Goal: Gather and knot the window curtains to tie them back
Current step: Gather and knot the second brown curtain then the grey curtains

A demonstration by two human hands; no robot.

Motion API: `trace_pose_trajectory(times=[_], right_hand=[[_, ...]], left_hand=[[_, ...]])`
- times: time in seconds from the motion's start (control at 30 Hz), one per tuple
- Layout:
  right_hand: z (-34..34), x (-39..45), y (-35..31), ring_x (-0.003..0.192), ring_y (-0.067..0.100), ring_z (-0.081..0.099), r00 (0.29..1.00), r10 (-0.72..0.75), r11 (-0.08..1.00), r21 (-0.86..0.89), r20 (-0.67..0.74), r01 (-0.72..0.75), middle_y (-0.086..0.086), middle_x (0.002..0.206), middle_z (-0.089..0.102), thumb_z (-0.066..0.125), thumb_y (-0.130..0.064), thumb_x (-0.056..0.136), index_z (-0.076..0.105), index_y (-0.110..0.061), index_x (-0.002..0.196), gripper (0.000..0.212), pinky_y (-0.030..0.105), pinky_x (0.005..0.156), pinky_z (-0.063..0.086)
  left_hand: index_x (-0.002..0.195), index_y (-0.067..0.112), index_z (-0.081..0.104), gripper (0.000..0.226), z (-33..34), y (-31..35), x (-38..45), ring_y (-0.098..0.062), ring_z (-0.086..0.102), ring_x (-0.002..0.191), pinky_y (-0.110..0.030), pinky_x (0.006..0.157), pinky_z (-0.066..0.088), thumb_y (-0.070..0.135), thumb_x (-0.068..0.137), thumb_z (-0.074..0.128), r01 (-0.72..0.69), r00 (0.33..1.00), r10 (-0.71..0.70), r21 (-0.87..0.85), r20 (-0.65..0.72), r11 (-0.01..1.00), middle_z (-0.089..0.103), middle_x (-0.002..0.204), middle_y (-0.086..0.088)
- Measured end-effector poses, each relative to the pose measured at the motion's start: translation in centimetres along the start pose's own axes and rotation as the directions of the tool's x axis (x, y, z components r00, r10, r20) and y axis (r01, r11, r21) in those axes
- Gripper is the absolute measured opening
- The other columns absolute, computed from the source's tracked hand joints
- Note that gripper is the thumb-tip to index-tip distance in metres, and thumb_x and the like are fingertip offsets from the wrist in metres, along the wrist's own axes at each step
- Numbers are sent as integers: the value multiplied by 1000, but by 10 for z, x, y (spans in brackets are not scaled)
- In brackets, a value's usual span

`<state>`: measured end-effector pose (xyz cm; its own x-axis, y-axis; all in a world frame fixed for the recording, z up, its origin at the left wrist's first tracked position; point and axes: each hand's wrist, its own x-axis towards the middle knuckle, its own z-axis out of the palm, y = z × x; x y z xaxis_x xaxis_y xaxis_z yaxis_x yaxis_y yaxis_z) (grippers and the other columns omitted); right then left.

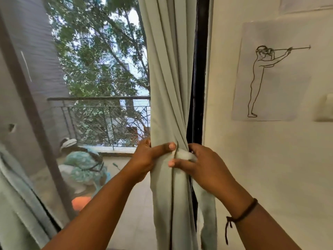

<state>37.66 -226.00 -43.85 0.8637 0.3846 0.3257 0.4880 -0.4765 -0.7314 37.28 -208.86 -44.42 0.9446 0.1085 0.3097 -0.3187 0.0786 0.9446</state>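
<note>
Two hands [144, 159] [203, 165] pinch the bunched curtain [167, 87] between their fingers [162, 147].

wall: line drawing [270, 73] of standing figure | outside: balcony railing [99, 99], trees [97, 51] | glass: reflection

The curtain [167, 78] hides the left grip's [144, 157] fingers.

Matt cloth curtain [167, 87], paper drawing [270, 73], metal railing [99, 99]
</note>
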Motion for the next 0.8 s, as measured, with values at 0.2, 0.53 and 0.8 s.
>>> trace_pose_trajectory(times=[0.2,0.53,0.8], right_hand=[[-39,-32,3,45,2,50,999,36,994,-103,16,-34,-12,60,66,58,-39,87,62,-27,70,21,20,51,41],[-49,-15,13,57,2,50,978,34,999,-47,208,-25,-7,64,60,55,-31,92,61,-21,72,24,22,63,39],[-8,19,-18,118,39,50,945,25,939,317,325,-134,29,130,50,43,6,94,47,6,126,33,29,88,42]], left_hand=[[88,15,69,37,6,-2,1,-12,70,70,-20,58,52,24,54,80,-71,994,75,53,-82,996,75,79,3],[91,11,75,85,-3,-4,-21,-20,72,77,-33,68,59,53,18,92,341,929,-290,-230,230,911,74,89,-10],[109,29,62,46,5,22,-54,-3,67,94,-23,81,54,54,72,72,160,921,-240,265,307,951,72,100,15]])
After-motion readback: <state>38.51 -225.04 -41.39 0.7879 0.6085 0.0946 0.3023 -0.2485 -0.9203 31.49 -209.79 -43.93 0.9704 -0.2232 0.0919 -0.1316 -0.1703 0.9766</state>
